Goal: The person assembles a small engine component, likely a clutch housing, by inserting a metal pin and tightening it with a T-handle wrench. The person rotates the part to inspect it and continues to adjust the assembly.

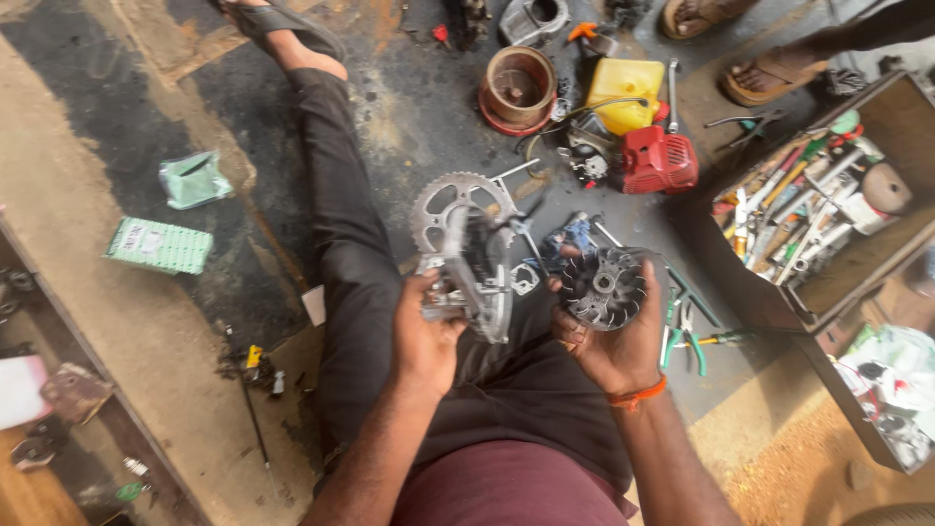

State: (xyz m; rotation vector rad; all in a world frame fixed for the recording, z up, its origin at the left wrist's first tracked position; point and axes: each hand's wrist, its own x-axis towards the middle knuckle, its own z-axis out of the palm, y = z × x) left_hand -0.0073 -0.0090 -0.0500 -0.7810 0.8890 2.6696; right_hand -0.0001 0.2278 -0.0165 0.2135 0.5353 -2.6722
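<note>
My left hand [426,336] grips a grey metal engine casing [474,282] over my lap, fingers wrapped round its near edge, while my right hand [612,341] cups a dark finned flywheel [602,285] just beside it, the two parts close but not touching. A toothed sprocket [450,202] shows behind the casing; I cannot tell whether it is fixed to it.

The risks, as I judge them: the casing is held by one edge only and looks heavy, so a slack grip could drop it onto my outstretched leg [336,185]. The flywheel sits in an open palm, and its thin fins could chip on the concrete floor [117,292] if it rolled off. Small loose parts lie on the floor near my legs and could be lost or knelt on.

Packages: a flat green and white patterned carton [159,244] lies on the floor at left, with a crumpled green-tinted clear bag [194,179] just beyond it. Far off, a yellow plastic tank [625,91] stands beside a red engine cover [659,161]. At right, an open wooden toolbox [779,307] holds mixed tools, and green-handled pliers [693,336] lie just beside it.
</note>
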